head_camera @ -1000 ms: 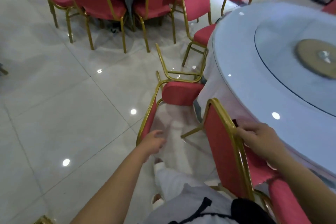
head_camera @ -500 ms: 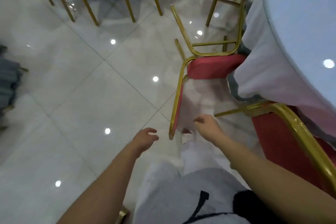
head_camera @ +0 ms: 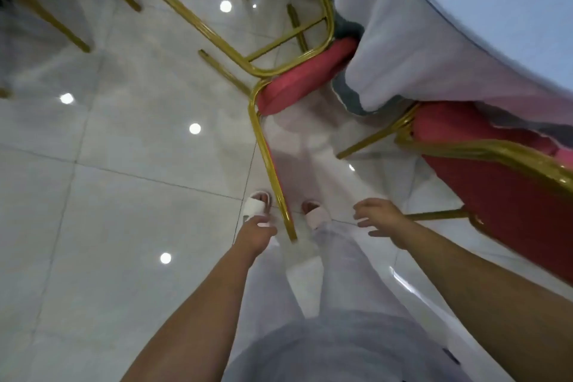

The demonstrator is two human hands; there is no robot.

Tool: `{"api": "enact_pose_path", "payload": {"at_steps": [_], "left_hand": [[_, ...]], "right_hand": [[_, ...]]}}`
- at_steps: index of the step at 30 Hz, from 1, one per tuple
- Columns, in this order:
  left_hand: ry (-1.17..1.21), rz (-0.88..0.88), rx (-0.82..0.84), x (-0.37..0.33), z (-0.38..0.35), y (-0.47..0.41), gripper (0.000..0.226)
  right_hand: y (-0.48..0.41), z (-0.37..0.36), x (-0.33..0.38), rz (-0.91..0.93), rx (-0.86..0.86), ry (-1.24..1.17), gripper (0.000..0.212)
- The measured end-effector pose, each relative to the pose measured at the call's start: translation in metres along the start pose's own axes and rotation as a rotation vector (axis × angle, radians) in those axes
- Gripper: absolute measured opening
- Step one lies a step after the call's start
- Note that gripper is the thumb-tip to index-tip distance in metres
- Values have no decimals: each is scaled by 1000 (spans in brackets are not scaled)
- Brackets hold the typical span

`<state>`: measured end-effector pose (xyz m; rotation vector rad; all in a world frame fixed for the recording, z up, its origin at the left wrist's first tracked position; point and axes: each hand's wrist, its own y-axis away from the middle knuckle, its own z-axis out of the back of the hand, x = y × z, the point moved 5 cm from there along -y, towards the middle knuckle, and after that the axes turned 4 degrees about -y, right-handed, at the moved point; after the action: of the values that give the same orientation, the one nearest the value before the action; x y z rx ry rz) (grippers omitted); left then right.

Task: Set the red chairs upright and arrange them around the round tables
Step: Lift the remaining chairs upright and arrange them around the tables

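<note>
Red chair (head_camera: 305,80) lies tipped over on the tiled floor (head_camera: 124,195), its seat pad up against the hanging white cloth (head_camera: 403,65) of the round surface (head_camera: 511,9); its gold legs (head_camera: 217,31) point away across the tiles, and one gold rail of its back frame (head_camera: 268,161) runs along the floor toward the person's feet, ending between two pale slippers (head_camera: 255,206).

The left hand (head_camera: 255,231) hangs just beside the near end of that rail, back of the hand toward the camera, fingers loosely bent and grasping nothing; whether it touches the rail cannot be told. The right hand (head_camera: 379,219) is released, fingers spread and slightly curved, hovering over the floor on the other side of the rail, apart from the frame.

A second red chair (head_camera: 511,205) stands upright at the right, its back toward the person and its seat tucked under the cloth's edge; its gold top rail crosses the right side of the view. Gold legs of other chairs (head_camera: 46,15) show at the upper left; round ceiling lights are mirrored in the glossy tiles and on the surface.
</note>
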<state>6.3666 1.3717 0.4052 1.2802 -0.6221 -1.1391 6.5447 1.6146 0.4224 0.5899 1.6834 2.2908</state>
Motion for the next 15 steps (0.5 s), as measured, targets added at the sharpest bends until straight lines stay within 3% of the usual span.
{"api": "enact_pose_path", "payload": {"at_steps": [4,6,9,12,15], "left_hand": [[-124,-15,57,-21,8,-64,33],[-115,-20,70,-29,5,-99,30],[-82,6,98,-31,-16,-148,53],[65,90,131,-14,-57,-178,76],[161,151,86,9,-92,-202,80]], "right_hand": [[-13,-32,-12,-47,-205,-258,10],[-29,-65,-26,-86,-231,-268,11],[-57,-117,-47,-116,-176,-143,20],[-78,-150,-66,-174,-148,-191,36],[-95,-161,-90,-193,-137,-275,41]]}}
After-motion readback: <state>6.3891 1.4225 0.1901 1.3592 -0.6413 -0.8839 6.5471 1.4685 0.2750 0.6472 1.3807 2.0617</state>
